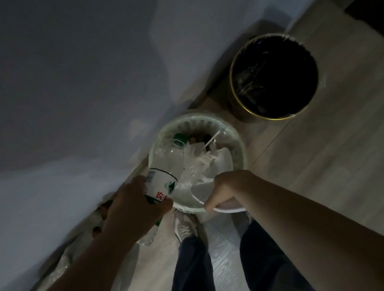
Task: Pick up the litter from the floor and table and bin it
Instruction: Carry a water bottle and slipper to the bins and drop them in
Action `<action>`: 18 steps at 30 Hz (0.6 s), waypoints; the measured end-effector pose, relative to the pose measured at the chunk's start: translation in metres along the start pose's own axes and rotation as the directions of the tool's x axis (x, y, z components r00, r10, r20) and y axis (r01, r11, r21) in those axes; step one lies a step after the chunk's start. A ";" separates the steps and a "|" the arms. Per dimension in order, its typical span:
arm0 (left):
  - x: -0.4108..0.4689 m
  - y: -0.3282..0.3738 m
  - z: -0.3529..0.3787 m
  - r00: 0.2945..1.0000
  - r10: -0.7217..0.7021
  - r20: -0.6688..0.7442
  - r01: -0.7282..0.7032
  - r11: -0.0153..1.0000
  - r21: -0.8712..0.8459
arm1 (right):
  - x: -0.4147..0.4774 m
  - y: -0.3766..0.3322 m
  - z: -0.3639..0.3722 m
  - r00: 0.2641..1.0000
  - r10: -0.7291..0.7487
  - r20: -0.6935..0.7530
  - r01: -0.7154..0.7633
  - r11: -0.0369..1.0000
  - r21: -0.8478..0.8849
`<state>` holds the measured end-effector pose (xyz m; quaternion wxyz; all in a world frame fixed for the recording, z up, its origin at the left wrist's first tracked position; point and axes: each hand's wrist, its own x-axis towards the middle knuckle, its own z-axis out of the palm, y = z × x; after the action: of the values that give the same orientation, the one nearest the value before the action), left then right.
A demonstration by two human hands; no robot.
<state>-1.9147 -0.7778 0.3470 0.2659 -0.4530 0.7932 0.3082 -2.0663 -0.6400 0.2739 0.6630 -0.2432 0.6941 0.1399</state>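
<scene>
A clear plastic bottle (161,184) with a white and green label is gripped by my left hand (132,206), its top end tilted over the rim of a pale green lattice bin (237,147). The bin holds a clear liner, crumpled white paper and another bottle with a green cap (178,138). My right hand (227,187) holds a white paper plate or bowl (202,191) at the bin's near rim, fingers curled over its edge.
A black bin with a gold rim (274,77) stands further right by the wall. A crumpled plastic bag (61,263) lies on the floor at the left along the skirting. My feet stand on the pale wood floor (341,172) just before the green bin.
</scene>
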 end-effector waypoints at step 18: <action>0.011 0.013 0.005 1.000 0.001 0.012 -0.001 1.000 0.014 | -0.005 0.054 0.054 0.922 -0.266 -0.281 0.168 0.929 -0.329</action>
<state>-1.9301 -0.7755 0.3390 0.2738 -0.4490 0.7937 0.3057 -2.0491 -0.5658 0.2677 0.5083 -0.4360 0.7317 0.1267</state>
